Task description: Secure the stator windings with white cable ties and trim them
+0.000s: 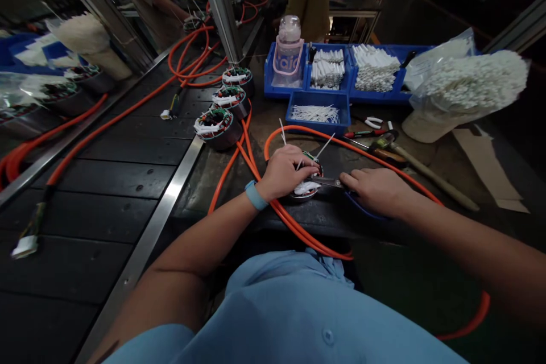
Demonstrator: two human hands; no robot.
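Note:
A motor stator (306, 189) with wound wires and white sleeving sits on the bench before me. My left hand (288, 170) lies over its left side, fingers bent, thumb and forefinger close together at the wires. White cable ties (325, 147) stick up from the stator, and another rises behind my left hand. In my right hand (375, 189) is a pair of scissors (327, 181) with blue handles; the blades point left and reach the stator's rim. The fingertips of my left hand partly hide the wires.
Several stators (219, 128) stand to the left, with orange cables (294, 222) looping around. Blue bins (294, 119) hold white ties and sleeves; a bottle (289, 48) stands behind. On the right lie a hammer (435, 176), pliers (367, 133) and a bag of white pieces (473, 79). Two people work beyond.

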